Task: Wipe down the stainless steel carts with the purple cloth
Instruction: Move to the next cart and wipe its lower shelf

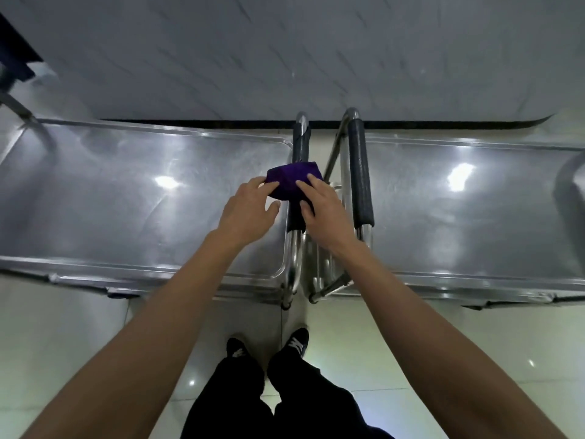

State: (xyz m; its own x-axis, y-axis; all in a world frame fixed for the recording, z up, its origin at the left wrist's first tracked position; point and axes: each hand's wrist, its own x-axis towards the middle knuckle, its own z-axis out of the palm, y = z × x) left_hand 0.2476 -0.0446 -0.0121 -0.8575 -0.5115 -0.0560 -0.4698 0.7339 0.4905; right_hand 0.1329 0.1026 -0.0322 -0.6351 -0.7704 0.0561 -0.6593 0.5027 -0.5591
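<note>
Single head view, facing steeply down, close above two carts [142, 198]
</note>
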